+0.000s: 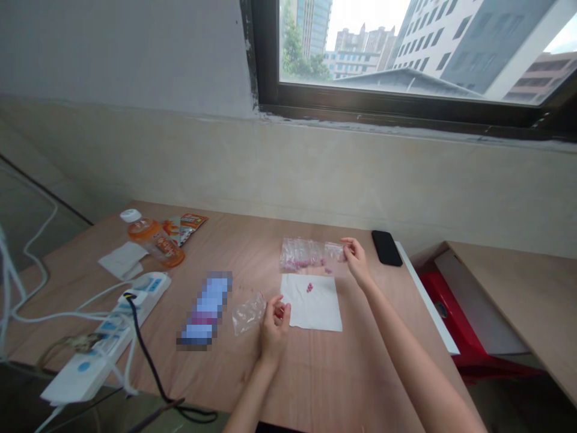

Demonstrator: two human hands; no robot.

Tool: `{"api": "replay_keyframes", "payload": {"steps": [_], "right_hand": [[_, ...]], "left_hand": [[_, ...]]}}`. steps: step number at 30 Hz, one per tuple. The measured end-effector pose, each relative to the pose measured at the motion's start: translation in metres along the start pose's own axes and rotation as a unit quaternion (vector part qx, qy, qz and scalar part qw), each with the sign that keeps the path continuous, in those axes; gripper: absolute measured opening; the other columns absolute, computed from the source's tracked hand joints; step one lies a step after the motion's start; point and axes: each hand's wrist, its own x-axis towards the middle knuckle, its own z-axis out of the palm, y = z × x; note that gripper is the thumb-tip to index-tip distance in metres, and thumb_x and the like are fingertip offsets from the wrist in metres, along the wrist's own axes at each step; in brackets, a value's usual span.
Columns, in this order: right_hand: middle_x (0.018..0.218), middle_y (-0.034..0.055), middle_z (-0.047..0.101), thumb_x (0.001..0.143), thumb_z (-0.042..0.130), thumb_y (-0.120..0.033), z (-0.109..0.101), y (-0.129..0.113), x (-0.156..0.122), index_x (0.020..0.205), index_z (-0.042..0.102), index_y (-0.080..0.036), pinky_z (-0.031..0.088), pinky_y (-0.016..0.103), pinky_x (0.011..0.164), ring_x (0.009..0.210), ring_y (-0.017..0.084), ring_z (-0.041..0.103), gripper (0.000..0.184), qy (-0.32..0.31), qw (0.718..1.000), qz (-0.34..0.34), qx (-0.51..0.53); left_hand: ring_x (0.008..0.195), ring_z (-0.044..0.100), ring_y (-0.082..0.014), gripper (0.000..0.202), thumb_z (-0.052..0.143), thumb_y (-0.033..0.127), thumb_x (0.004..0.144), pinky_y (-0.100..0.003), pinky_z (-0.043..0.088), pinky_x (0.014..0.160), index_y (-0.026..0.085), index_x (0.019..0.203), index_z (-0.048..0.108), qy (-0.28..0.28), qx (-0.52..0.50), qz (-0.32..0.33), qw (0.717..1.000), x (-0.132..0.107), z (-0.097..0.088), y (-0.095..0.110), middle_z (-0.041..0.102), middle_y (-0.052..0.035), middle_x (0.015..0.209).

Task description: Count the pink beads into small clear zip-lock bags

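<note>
The right hand (358, 261) is pinching the far end of a clear plastic bag (301, 254), thumb and fingertips closing on its edge, while pink pieces (300, 263) are bunching along the bag's lower side. Straight down from the bag at six o'clock, a white paper napkin (311, 302) is lying on the wooden desk (252, 385), with a tiny cluster of pink pieces (309, 287) sitting near its top edge.

The left hand (274, 332) is curling up at the napkin's seven o'clock, fingers folding toward the thumb and almost touching the napkin; I cannot tell whether it is gripping something small. A smaller clear bag (247, 314) is lying just beside it at nine o'clock.

Out at the napkin's two o'clock, a black smartphone (386, 248) is resting near the desk edge. Over at ten o'clock, an orange drink bottle (153, 242) is lying on its side by a snack packet (184, 228), and a white power strip (106, 337) is stretching out at eight o'clock.
</note>
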Motion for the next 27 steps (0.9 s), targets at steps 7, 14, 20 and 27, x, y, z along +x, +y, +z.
{"api": "replay_keyframes", "payload": {"steps": [7, 14, 20, 27], "right_hand": [[0.081, 0.0050, 0.058, 0.072, 0.053, -0.032, 0.025, 0.034, 0.032, 0.107, 0.055, -0.017, 0.045, 0.035, 0.067, 0.068, 0.018, 0.054, 0.039, 0.047, 0.993, 0.018, -0.109], [0.090, 0.0072, 0.061, 0.081, 0.049, -0.040, 0.034, 0.020, -0.049, 0.107, 0.055, -0.017, 0.045, 0.032, 0.071, 0.079, 0.019, 0.056, 0.035, 0.101, 0.991, 0.011, -0.087], [0.088, 0.0073, 0.062, 0.083, 0.048, -0.035, 0.031, 0.023, -0.110, 0.087, 0.060, -0.019, 0.042, 0.034, 0.074, 0.085, 0.022, 0.053, 0.021, 0.038, 0.977, -0.034, -0.206], [0.084, 0.0063, 0.062, 0.084, 0.047, -0.027, 0.034, 0.021, -0.110, 0.084, 0.057, -0.019, 0.039, 0.035, 0.075, 0.083, 0.022, 0.052, 0.013, 0.022, 0.957, -0.093, -0.273]], "left_hand": [[0.062, 0.056, -0.0126, 0.032, 0.053, 0.043, 0.083, -0.022, 0.045, 0.055, 0.019, 0.103, 0.055, -0.019, 0.021, -0.002, 1.000, 0.000, 0.000, 0.000, 0.060, -0.0022, 0.077], [0.063, 0.058, -0.0136, 0.030, 0.049, 0.042, 0.085, -0.023, 0.045, 0.057, 0.018, 0.100, 0.056, -0.040, 0.027, -0.001, 0.999, 0.002, -0.002, 0.002, 0.061, -0.0017, 0.073], [0.065, 0.059, -0.0142, 0.026, 0.048, 0.040, 0.086, -0.024, 0.047, 0.059, 0.018, 0.095, 0.058, -0.055, 0.054, 0.023, 0.997, 0.002, 0.001, 0.000, 0.063, -0.0033, 0.076], [0.100, 0.056, -0.0268, 0.033, 0.057, 0.041, 0.078, -0.043, 0.042, 0.088, 0.021, 0.105, 0.060, -0.043, 0.295, 0.157, 0.942, 0.030, -0.041, 0.006, 0.062, -0.0097, 0.106]]}}
